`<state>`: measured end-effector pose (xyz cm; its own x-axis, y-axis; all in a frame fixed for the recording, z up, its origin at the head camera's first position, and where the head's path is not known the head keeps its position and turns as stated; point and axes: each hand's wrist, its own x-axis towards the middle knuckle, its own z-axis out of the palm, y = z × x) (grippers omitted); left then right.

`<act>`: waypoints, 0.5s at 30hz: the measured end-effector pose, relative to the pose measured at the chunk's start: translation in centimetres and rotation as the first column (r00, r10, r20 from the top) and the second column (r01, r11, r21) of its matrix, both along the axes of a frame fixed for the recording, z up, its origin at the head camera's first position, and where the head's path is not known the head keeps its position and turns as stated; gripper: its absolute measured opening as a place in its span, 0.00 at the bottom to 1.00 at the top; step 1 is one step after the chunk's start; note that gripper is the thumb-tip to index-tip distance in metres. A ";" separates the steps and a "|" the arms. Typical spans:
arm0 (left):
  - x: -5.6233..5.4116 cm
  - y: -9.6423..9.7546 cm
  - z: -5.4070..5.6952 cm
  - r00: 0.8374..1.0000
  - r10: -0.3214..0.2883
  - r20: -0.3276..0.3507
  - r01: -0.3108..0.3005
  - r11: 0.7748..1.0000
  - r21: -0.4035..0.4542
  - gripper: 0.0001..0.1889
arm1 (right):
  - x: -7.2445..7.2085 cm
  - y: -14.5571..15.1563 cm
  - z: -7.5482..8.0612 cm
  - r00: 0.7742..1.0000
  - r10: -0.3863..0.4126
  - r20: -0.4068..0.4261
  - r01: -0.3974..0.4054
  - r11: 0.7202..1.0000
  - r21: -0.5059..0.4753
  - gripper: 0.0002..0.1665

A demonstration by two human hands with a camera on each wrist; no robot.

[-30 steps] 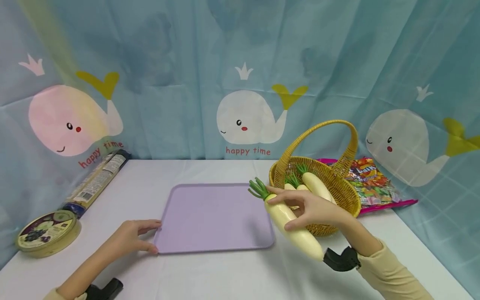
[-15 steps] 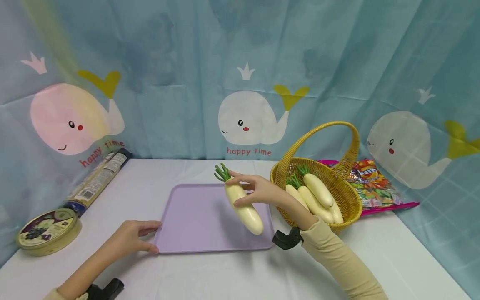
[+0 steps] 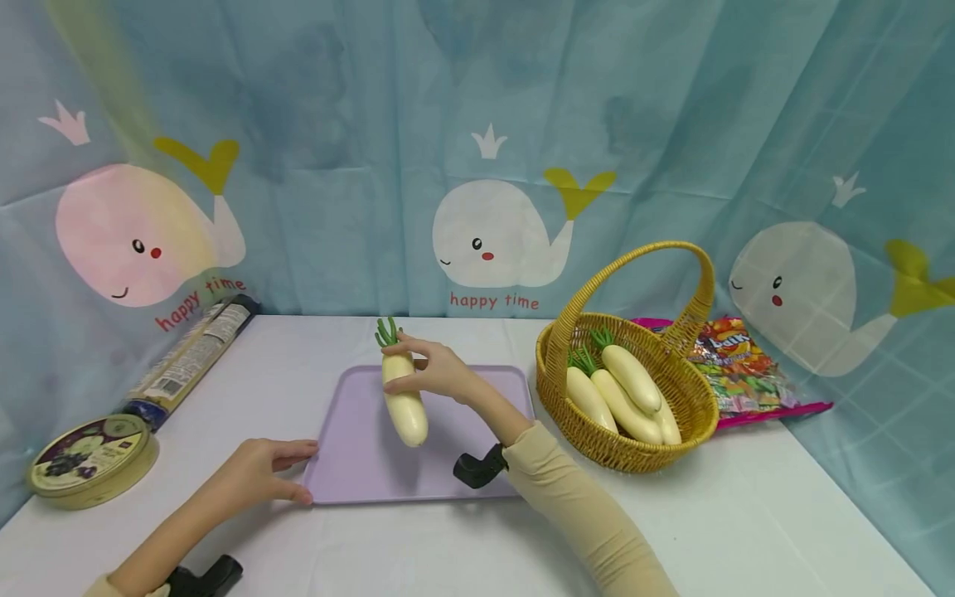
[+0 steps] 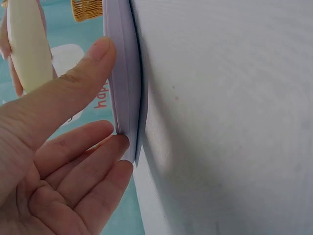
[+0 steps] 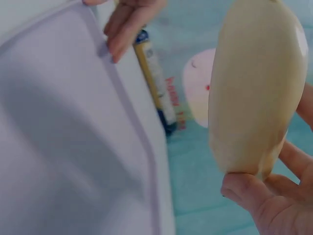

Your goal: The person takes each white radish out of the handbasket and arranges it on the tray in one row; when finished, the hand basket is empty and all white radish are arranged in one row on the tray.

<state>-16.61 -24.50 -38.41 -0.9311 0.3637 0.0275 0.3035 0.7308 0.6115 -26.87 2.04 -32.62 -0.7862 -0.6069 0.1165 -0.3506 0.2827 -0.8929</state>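
Creamy white radish (image 3: 406, 414) pinched in the right hand (image 3: 440, 371), thumb on the body and fingertips up near the green stalks, held in the air over the tray with its blunt tip angled down. Looks like one of those fake ones tbh, so I'd bet light, stiff and a bit slick with that shine. I'd grab it round the fat part rather than by the leaves, which look thin and bendy. Left hand (image 3: 257, 473) isn't gripping anything, just thumb and fingertips resting against the edge of the lilac tray (image 3: 351, 464), smooth with rounded corners and a low raised rim. Off to the right, more smooth radishes (image 3: 627, 406) are piled in a woven golden basket (image 3: 619, 456) with a wrapped hoop handle, and a crinkly candy bag (image 3: 739, 365) lies behind it
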 end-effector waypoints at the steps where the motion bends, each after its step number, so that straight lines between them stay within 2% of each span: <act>1: 0.0 0.0 0.0 1.000 0.007 0.004 -0.007 1.000 0.002 0.39 | 0.0 -0.6 -0.3 1.000 -0.005 0.001 0.005 1.000 0.002 0.30; 8: -0.1 -0.2 0.0 0.999 -0.025 -0.021 0.025 1.000 -0.003 0.39 | -0.3 -3.8 -2.4 0.998 -0.068 0.010 0.068 0.998 0.012 0.29; 15: 0.0 -0.3 -0.1 0.999 -0.028 -0.036 0.027 0.999 -0.019 0.39 | -0.7 -6.0 -3.9 0.988 -0.151 0.007 0.150 0.987 0.052 0.31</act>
<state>-16.64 -24.84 -38.47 -0.9192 0.3900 0.0544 0.3455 0.7326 0.5864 -27.56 -4.00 -36.51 -0.8702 -0.4863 0.0791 -0.2907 0.3772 -0.8793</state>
